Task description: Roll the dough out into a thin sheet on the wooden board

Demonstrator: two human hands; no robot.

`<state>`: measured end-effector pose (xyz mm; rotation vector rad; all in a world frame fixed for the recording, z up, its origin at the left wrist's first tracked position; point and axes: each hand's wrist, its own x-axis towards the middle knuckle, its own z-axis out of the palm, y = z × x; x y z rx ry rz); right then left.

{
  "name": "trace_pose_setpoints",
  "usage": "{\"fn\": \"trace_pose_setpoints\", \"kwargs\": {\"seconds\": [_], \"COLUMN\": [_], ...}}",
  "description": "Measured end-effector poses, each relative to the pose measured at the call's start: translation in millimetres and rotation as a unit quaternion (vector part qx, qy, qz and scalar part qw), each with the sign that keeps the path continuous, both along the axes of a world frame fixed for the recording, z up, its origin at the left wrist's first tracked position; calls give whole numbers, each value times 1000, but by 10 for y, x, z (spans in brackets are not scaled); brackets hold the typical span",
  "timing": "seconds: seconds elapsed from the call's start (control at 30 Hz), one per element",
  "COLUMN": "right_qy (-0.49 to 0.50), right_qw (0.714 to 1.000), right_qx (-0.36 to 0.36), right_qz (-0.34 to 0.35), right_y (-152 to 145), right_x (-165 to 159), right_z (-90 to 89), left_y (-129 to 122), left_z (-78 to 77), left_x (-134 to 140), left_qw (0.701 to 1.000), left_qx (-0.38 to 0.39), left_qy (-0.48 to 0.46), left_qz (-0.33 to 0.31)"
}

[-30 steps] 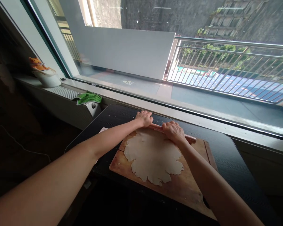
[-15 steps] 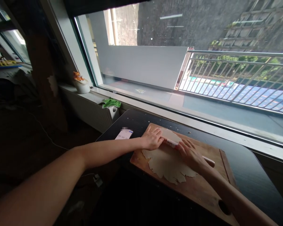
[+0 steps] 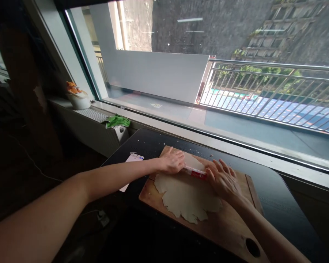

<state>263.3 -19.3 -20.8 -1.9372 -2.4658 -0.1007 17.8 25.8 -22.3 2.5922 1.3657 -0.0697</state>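
Note:
A wide sheet of pale dough (image 3: pixel 188 199) with a ragged near edge lies on a wooden board (image 3: pixel 222 230). Across its far part lies a rolling pin (image 3: pixel 196 173), with a red and white label showing midway. My left hand (image 3: pixel 173 160) holds the pin's left part, fingers pointing forward over it. My right hand (image 3: pixel 223 179) bears on the right part, its fingers reaching forward and slightly apart. Both hands cover the pin's ends.
The board rests on a dark table (image 3: pixel 279 197) with crumbs near its far edge. A phone (image 3: pixel 133 157) lies beyond my left forearm. Past the table are a window, a radiator (image 3: pixel 98 129) with a green cloth (image 3: pixel 117 121), and a white pot (image 3: pixel 79 100).
The rolling pin has turned, so its red label shows more. My right hand's fingers reach further forward over it. The camera view has shifted right, showing more of the phone.

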Motion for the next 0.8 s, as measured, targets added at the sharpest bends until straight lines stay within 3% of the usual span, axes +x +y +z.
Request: {"fn": "trace_pose_setpoints", "kwargs": {"seconds": [0.2,0.27,0.4,0.47,0.53,0.7,0.8], "right_qy": [22,18,19,28,29,33,18], "right_qw": [991,994,997,992,995,993,999], "right_qx": [-46,-33,54,90,79,-28,-13], "right_qz": [-120,-103,44,85,61,-107,-47], "right_y": [514,413,-146,-280,-168,462,306], "right_x": [-153,-136,14,50,16,-167,-127], "right_z": [106,54,-202,-267,-228,59,19], "left_y": [466,382,-168,-314,-219,387,242], "left_z": [69,57,-44,-57,-23,117,71], "left_x": [161,140,-36,-80,-45,169,111], "left_qw": [986,987,998,997,997,983,988], "left_qx": [24,32,47,65,68,55,47], "left_qy": [-34,-34,-29,-31,-31,-39,-28], "left_qz": [161,156,43,15,31,172,146]}}
